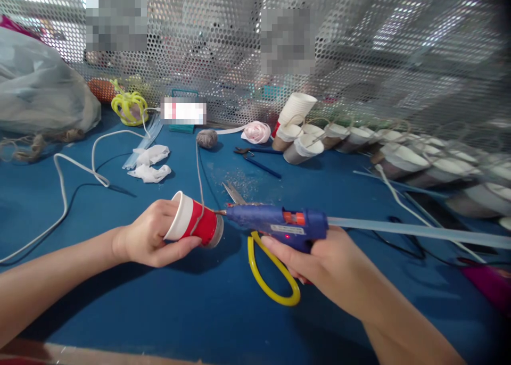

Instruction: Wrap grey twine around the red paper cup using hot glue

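My left hand [155, 234] grips a red and white paper cup [199, 221] tipped on its side, the fingers at its mouth and the thumb along its outside. Grey cord is wound around the cup's base, and a loose strand [199, 173] runs from the cup to a small grey ball of yarn [206, 138]. In my right hand [319, 258] is a blue hot glue gun [263, 220], with a red light lit and a long clear glue stick [399, 231] in its rear. Its nozzle is at the cup's side. Yellow-handled scissors [275, 280] lie partly hidden beneath the gun.
Blue-handled pliers [261, 160], crumpled white scraps [150, 165], and a pink ribbon roll [256, 132] lie on the blue table [179, 312]. Several cord-handled cups [305, 148] line the right back. A white cable [59, 195] crosses the left side. Perforated metal [227, 51] stands behind.
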The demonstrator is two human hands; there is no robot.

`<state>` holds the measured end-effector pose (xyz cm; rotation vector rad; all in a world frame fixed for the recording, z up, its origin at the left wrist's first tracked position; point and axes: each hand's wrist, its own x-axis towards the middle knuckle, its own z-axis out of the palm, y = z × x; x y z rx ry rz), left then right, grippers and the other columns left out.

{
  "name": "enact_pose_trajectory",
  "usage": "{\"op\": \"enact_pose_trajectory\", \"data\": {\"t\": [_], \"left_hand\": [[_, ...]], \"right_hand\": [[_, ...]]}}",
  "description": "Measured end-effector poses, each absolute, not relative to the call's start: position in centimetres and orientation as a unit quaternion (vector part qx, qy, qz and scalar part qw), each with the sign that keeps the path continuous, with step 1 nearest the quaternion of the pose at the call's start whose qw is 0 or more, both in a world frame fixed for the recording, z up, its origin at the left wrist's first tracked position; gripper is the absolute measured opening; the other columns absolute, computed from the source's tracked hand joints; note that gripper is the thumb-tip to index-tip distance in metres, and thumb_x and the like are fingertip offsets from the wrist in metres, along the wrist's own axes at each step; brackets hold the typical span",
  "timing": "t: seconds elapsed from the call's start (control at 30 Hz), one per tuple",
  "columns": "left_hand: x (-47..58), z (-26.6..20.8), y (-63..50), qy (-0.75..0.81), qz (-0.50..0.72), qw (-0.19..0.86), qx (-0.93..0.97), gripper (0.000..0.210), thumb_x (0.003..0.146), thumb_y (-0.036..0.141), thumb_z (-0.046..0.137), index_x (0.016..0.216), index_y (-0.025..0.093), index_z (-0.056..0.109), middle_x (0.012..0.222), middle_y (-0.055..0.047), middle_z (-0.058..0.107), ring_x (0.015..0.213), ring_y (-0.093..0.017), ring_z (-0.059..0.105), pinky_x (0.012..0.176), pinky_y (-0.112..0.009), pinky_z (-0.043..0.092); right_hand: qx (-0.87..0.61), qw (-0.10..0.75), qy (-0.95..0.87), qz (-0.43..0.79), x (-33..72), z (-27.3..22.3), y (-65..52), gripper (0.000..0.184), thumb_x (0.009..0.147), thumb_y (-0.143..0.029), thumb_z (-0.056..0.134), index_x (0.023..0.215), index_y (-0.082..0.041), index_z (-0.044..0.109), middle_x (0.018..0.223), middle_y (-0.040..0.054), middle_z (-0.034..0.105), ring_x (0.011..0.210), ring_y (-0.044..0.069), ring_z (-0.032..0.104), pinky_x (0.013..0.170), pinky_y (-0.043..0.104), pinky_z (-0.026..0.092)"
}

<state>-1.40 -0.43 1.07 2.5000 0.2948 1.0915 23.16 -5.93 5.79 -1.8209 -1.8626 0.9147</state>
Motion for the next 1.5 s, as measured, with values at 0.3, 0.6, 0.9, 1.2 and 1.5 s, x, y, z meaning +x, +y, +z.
{"op": "enact_pose_trajectory", "data": {"t": [0.3,0.6,0.9,1.2,1.5], "left_hand": [[-1.4,1.1,-0.5,0.148,0.39,0.22,0.882,0.019,0.075,0.006,0.054,0.06,0.016,0.049,0.052,0.003,0.052,0.049,-0.008,0.044,0.049,-0.02,0.033],[-1.0,1.0,-0.9,0.329,0.341,0.431,0.768,0.025,0.082,0.023,0.05,0.063,0.01,0.059,0.049,0.003,0.046,0.044,-0.006,0.034,0.04,-0.017,0.029],[-0.9,0.9,-0.8,0.368,0.347,0.484,0.714,0.029,0.083,0.028,0.05,0.064,0.009,0.062,0.051,0.002,0.051,0.045,-0.005,0.035,0.041,-0.016,0.03],[-1.1,0.7,-0.9,0.309,0.357,0.377,0.797,0.025,0.082,0.021,0.049,0.06,0.012,0.055,0.047,0.005,0.04,0.043,-0.005,0.029,0.04,-0.017,0.026],[-0.9,1.0,-1.0,0.222,0.373,0.286,0.854,0.023,0.08,0.011,0.05,0.057,0.014,0.046,0.048,0.005,0.041,0.045,-0.006,0.032,0.044,-0.018,0.027]], "right_hand": [[-0.614,0.22,-0.718,0.242,23.1,5.8,-6.2,0.019,0.074,-0.041,0.055,0.07,-0.024,0.061,0.051,-0.0019,0.061,0.042,0.014,0.055,0.045,0.025,0.047],[-0.535,0.246,-0.8,0.116,22.8,5.2,-6.7,0.025,0.078,-0.035,0.049,0.064,-0.022,0.065,0.069,0.0037,0.07,0.063,0.02,0.065,0.058,0.028,0.053],[-0.54,0.236,-0.787,0.181,21.8,6.1,-6.9,0.019,0.077,-0.03,0.051,0.068,-0.024,0.067,0.071,0.0041,0.07,0.065,0.019,0.065,0.06,0.026,0.052],[-0.607,0.24,-0.725,0.22,22.6,5.4,-6.0,0.022,0.071,-0.04,0.056,0.054,-0.025,0.058,0.05,0.0015,0.06,0.065,0.024,0.063,0.06,0.033,0.05],[-0.629,0.231,-0.659,0.341,23.0,5.3,-4.9,0.036,0.073,-0.043,0.056,0.045,-0.023,0.045,0.036,-0.0038,0.047,0.035,0.012,0.045,0.039,0.025,0.039]]}}
